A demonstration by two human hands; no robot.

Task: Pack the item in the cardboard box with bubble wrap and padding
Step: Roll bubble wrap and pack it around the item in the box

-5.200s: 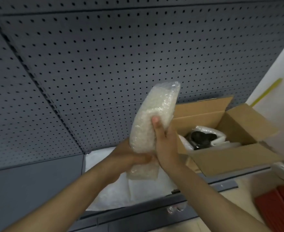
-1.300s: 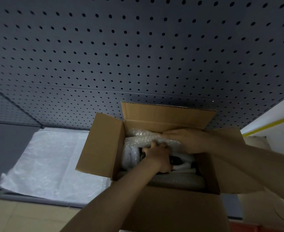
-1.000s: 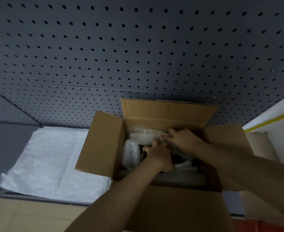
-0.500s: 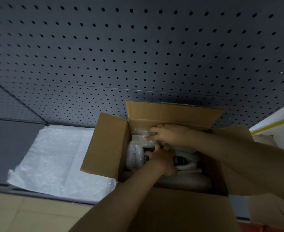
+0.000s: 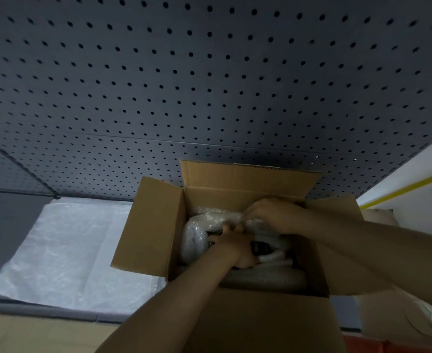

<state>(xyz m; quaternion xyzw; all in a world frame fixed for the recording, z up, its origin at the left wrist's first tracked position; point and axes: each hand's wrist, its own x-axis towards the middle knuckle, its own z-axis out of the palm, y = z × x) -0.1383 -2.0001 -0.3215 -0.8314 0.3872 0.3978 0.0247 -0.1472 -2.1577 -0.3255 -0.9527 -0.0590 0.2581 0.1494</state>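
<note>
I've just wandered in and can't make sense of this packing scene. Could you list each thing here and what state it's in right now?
Cardboard box: open, all flaps up or folded out.
Bubble wrap bundle: inside the box, along the far wall.
Dark item: in the box, mostly hidden.
Left hand: inside the box, pressing on the contents.
Right hand: inside the box, on the bundle.
White plastic sheet: lying flat beside the box.
</note>
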